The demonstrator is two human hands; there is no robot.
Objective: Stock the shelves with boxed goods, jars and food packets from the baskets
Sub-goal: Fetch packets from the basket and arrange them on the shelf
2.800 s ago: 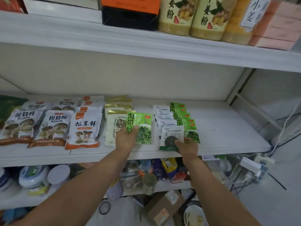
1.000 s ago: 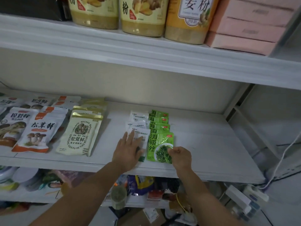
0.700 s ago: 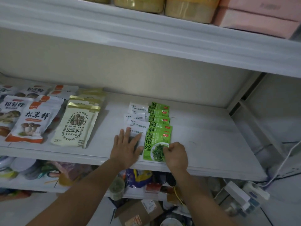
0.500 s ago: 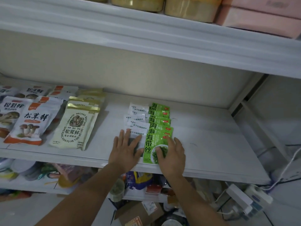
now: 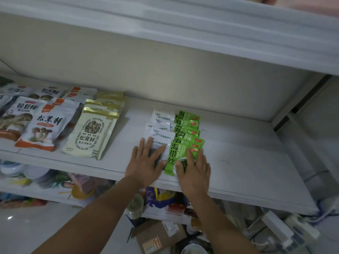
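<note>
Green-and-white kelp packets (image 5: 185, 132) lie in an overlapping row on the white middle shelf (image 5: 247, 171), running from the back to the front edge. My left hand (image 5: 146, 162) lies flat with spread fingers on the white half of the front packet (image 5: 173, 153). My right hand (image 5: 194, 171) lies flat with straight fingers on that packet's green half. Neither hand grips anything.
Mushroom seasoning pouches (image 5: 89, 132) and orange-trimmed ones (image 5: 45, 125) lie in rows at the shelf's left. The shelf's right part is bare. A lower shelf holds assorted goods (image 5: 157, 198); a cardboard box (image 5: 157, 237) and a power strip (image 5: 278, 230) sit on the floor.
My right hand went from pinching the front kelp packet's lower edge to lying flat on it. The left hand stayed flat on the white half. The view tilted down slightly.
</note>
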